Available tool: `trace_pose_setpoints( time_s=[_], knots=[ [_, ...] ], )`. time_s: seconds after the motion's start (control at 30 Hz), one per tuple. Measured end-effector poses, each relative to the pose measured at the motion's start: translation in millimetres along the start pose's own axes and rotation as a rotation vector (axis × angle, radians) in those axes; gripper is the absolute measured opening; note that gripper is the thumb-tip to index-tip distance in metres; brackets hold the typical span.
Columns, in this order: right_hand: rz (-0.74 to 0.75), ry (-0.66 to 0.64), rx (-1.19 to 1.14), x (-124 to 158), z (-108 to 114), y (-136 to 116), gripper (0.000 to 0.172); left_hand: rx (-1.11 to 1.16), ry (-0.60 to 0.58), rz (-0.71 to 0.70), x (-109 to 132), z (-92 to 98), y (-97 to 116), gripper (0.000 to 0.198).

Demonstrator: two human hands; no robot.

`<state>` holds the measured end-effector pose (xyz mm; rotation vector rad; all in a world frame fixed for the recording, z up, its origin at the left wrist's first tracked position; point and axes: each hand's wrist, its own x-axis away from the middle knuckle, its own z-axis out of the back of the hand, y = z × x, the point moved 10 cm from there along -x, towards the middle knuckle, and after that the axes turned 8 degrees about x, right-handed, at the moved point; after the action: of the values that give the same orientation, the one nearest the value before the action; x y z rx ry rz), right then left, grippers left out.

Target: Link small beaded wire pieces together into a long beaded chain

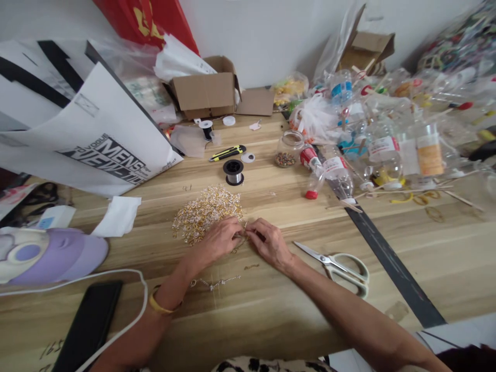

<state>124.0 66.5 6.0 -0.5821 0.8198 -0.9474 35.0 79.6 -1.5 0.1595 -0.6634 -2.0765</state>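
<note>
My left hand (222, 236) and my right hand (270, 238) meet at the fingertips over the table. Both pinch a small gold-coloured chain piece (241, 238), partly hidden by the fingers; its exact kind is too small to make out. Just behind my left hand spreads a heap of small gold and clear beads or findings (207, 209). Nearer to me lies a chain bracelet (216, 283) with clear stones, stretched out sideways. A short gold chain piece (251, 267) rests below my right hand. White-handled scissors (341, 268) lie open beside my right forearm.
Behind the heap stand a wire spool (233, 172) and a yellow-black utility knife (227, 153). A bead jar (287, 155) and several plastic bottles (383, 150) crowd the right back. At left are a large paper bag (116, 139), a purple-white device (58, 253) and a black phone (91, 325).
</note>
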Motion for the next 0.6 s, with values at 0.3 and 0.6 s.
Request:
trace_pose_setpoints(
  time_s=[0.3,0.6],
  knots=[
    [-0.006,-0.014,0.075,0,-2,0,0.012,0.100,0.112,-0.150,4,7.1,2,0.015],
    [-0.015,-0.083,0.289,3,-10,3,0.015,0.211,0.262,-0.109,7,20.6,-11,0.014]
  ],
)
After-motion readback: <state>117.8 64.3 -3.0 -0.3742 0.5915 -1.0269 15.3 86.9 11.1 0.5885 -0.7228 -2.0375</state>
